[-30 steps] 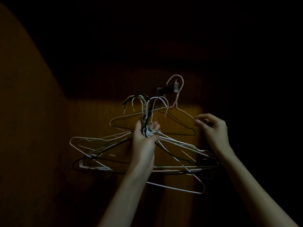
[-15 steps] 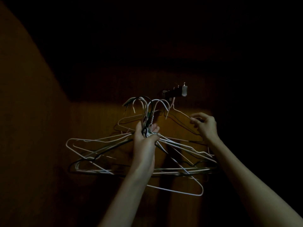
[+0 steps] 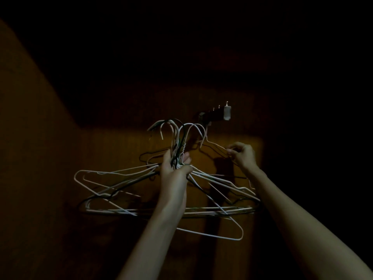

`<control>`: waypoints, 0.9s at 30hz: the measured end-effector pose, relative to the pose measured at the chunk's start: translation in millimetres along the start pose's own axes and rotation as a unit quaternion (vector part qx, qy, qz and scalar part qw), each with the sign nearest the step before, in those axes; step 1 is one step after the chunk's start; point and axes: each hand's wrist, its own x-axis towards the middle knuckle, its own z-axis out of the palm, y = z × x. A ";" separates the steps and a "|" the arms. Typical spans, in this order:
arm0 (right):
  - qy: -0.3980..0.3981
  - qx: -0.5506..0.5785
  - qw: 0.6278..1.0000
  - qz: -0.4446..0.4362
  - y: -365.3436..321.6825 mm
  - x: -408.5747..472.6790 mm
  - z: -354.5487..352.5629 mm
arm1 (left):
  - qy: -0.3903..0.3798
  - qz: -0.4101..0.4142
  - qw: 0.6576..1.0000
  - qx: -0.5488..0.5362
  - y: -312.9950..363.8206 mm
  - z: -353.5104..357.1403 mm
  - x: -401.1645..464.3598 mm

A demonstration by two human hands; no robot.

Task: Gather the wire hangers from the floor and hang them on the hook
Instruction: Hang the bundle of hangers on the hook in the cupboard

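My left hand (image 3: 175,172) grips a bundle of wire hangers (image 3: 113,190) by their necks, the white and dark hooks fanning up just below and left of the wall hook rack (image 3: 219,114). My right hand (image 3: 243,155) pinches the shoulder of a single pinkish hanger (image 3: 214,145), whose hook end reaches up toward the rack's underside. Whether that hanger's hook rests on the rack is hidden in the dark.
A dim brown wooden wall (image 3: 113,146) stands behind the hangers, with another panel (image 3: 30,138) angling in at the left. The upper part of the scene is black. The rack's pegs stick out toward me.
The pinkish hanger, hooked over the rack's end a second ago, has dropped below it with my right hand. The left hand's bundle has stayed almost in place.
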 end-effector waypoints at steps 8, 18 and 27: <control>-0.012 -0.021 1.000 0.018 10.8 2.3 -2.2 | 0.008 -0.012 1.000 -0.007 -4.9 0.5 0.4; -0.005 0.022 1.000 -0.009 -5.3 -21.0 -13.0 | 0.001 -0.021 1.000 0.011 -3.2 -1.2 -12.0; -0.146 0.009 0.985 -0.087 -61.2 -105.4 -23.2 | 0.005 -0.027 1.000 0.006 2.5 -5.4 -27.7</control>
